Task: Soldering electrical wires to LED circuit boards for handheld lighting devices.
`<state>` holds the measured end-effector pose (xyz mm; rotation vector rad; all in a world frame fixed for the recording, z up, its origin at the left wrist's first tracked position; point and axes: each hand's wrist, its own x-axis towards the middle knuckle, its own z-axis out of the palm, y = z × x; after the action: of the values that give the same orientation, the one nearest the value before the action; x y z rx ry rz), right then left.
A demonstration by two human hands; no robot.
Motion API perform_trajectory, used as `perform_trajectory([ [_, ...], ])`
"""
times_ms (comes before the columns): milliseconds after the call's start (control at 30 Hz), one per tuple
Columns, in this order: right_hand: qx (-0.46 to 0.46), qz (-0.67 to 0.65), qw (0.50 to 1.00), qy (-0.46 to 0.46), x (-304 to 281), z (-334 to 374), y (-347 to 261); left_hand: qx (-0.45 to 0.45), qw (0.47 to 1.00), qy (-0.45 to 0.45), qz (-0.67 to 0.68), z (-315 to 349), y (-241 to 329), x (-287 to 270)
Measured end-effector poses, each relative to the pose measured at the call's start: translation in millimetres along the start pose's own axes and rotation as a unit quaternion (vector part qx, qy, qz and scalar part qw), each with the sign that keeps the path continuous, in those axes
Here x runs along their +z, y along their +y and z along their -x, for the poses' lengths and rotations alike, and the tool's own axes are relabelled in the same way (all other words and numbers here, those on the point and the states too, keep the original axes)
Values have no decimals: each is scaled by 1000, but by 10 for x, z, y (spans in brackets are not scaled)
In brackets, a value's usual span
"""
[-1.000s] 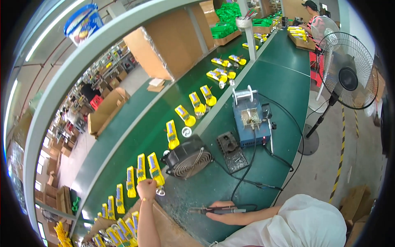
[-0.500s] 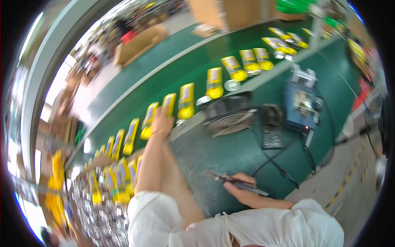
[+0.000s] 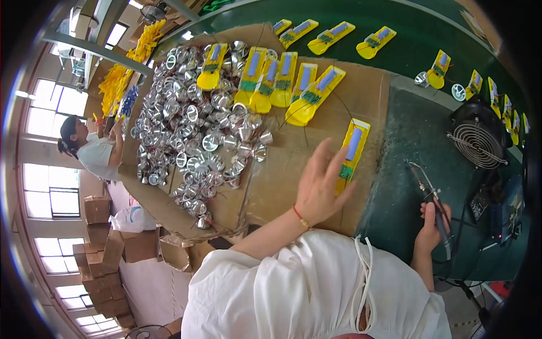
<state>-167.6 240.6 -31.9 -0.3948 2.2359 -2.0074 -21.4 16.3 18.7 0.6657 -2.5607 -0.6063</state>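
My left hand point(image 3: 319, 189), fingers spread, hovers at the side of a yellow plastic housing point(image 3: 354, 144) on the cardboard. The housing carries a purple cylindrical battery and a small green circuit board; fingertips overlap its lower part, and I cannot tell whether they touch. My right hand point(image 3: 432, 226) grips a soldering iron point(image 3: 428, 198), its thin metal tip angled up and left above the green bench. More yellow housings point(image 3: 316, 96) with batteries lie in a row farther up the cardboard. Left of them is a heap of shiny silver reflector cups point(image 3: 195, 130) with thin wires.
A cardboard sheet point(image 3: 282, 186) covers the bench's left part. On the right stand a black fan point(image 3: 477, 138) with a round grille and a blue soldering station point(image 3: 505, 209) with cables. Yellow housings line the green belt point(image 3: 395, 17) behind. Another person point(image 3: 99, 150) works at far left.
The view has swung left toward the reflector heap. My left hand has come back from the housings on the belt to one on the cardboard. The soldering iron stays in my right hand.
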Motion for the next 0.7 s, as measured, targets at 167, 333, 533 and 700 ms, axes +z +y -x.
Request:
perform_trajectory([
  [167,-18,-6,1000,-7,-9,23,30,-36,974,173,-144,76,-637,-516],
  [333,-38,-8,999,-7,44,59,27,-9,936,121,-330,-82,-1011,-655],
  [533,-45,4,999,4,16,50,34,-1,940,186,-285,-88,-1061,-680],
  [700,-45,9,999,3,-7,64,43,-13,951,164,-262,98,-1084,-586],
])
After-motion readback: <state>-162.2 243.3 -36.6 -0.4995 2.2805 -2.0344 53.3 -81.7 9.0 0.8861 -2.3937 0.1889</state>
